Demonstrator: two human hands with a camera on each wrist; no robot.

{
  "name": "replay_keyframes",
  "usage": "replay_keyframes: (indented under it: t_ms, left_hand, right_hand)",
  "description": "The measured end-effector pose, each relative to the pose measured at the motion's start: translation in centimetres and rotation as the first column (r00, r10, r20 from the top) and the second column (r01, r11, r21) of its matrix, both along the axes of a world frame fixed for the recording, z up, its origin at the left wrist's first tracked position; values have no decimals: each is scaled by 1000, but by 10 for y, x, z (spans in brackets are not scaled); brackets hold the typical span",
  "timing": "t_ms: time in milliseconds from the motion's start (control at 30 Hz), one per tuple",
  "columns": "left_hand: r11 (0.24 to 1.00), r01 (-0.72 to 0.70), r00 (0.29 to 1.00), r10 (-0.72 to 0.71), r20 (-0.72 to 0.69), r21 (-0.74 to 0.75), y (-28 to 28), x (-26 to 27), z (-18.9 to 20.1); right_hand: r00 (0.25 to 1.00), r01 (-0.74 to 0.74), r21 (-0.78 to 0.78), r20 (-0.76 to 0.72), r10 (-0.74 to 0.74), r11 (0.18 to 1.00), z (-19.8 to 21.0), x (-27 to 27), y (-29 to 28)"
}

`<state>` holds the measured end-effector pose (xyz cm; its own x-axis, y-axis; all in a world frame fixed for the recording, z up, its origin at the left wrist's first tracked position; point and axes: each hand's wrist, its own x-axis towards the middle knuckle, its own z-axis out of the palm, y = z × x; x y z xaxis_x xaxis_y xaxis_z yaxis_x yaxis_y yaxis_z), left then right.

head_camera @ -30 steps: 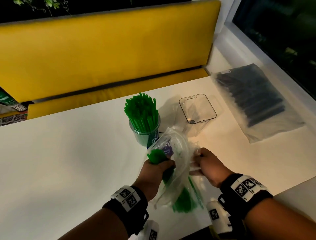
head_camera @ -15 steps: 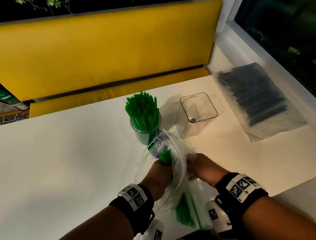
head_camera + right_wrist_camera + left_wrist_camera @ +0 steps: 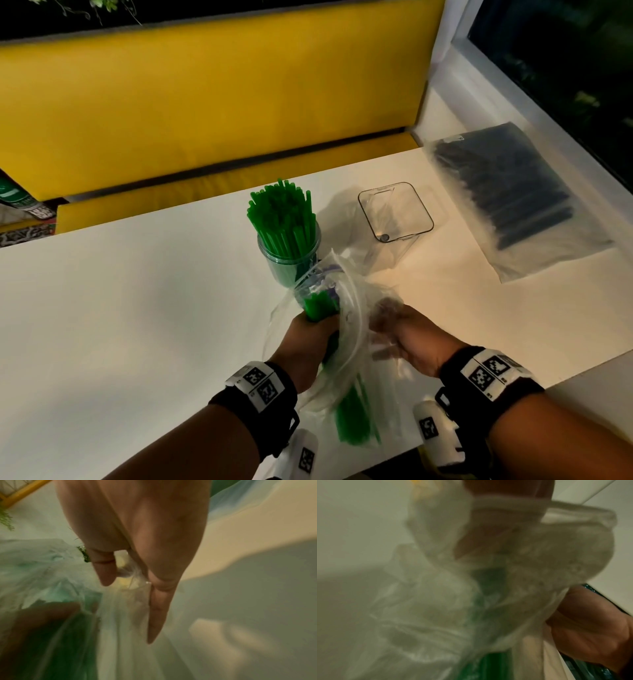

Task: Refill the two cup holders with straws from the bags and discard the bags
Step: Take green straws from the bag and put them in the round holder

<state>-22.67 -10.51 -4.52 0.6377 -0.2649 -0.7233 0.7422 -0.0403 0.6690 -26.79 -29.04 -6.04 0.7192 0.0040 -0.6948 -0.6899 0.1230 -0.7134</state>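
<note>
- While my left hand [image 3: 313,337] grips the green straws [image 3: 320,305] through the clear bag [image 3: 356,329] just near of the round holder [image 3: 289,257], loose film could snag them
- My right hand [image 3: 407,337] pinches the bag's right side; a slip spills straws on the table [image 3: 137,308]

A white table [image 3: 137,308] stood before a yellow padded bench [image 3: 212,92], its backrest rising behind the table's far edge. Right of the bench ran a white sill [image 3: 534,113] under a dark window [image 3: 565,51]. Light was dim.

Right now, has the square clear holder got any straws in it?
No. In the head view the square clear holder stands empty on the table, while the round cup beside it is packed with green straws.
</note>
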Motion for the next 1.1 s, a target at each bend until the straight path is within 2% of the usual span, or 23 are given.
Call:
replay_keyframes:
  t_ms: [167,233,333,400,467,533,600,633,667,733,767,800,833,867,933,967,1033,1100]
  left_hand:
    - [988,151,988,-150,38,-29,-6,-6,10]
    - [991,133,985,-134,107,17,-6,-5,14]
    - [996,88,965,-89,248,16,0,-4,36]
    - [990,141,909,-137,393,19,11,-4,59]
    - [983,182,830,-152,536,-2,25,-2,88]
    - [990,117,761,-39,648,-77,41,6,120]
    - [988,5,678,109,727,-153,56,22,145]
    - [983,-37,632,163,757,-181,63,32,154]
    - [977,-71,596,203,777,-201,69,43,160]
    - [964,-142,566,266,780,-225,74,60,167]
    - [956,-163,560,293,775,-243,75,67,169]
    - [949,-179,555,314,770,-258,75,72,173]
    - [946,-191,549,325,770,-264,73,76,176]
    - [944,-201,545,330,771,-262,70,80,178]
    - [934,-223,541,356,762,-278,65,87,181]
    - [927,-237,538,374,756,-290,62,91,181]
    - [915,-267,538,402,741,-303,55,99,180]
    - [905,-309,540,420,729,-293,49,107,177]
  right_hand:
    - [990,-136,-88,28,139,987,5,3,8]
    - [993,-100,-160,40,108,982,4,4,5]
    - [1000,7,-377,27,4,926,-6,-2,-13]
    - [998,-30,-512,28,52,859,-11,-9,-26]
    - [984,-142,-588,6,179,796,-14,-16,-35]
    - [959,-197,-642,32,283,741,-16,-18,-42]
    - [967,-173,-624,38,250,762,-3,-17,-49]
    - [977,-183,-651,-37,209,737,7,-15,-53]
    - [970,-239,-704,-147,192,669,23,-14,-57]
    - [926,-375,-828,-316,205,416,66,-16,-61]
    - [917,-382,-880,-321,238,284,89,-17,-55]
    - [920,-330,-920,-264,290,211,112,-15,-43]
    - [915,-256,-942,-164,367,218,127,-11,-28]
    - [888,-200,-945,-63,456,258,135,-6,-9]
    - [788,-164,-927,82,610,336,135,11,28]
    - [743,-151,-925,126,657,349,126,22,43]
    - [698,-115,-942,150,700,316,105,49,63]
    - [706,-85,-955,143,694,283,88,75,73]
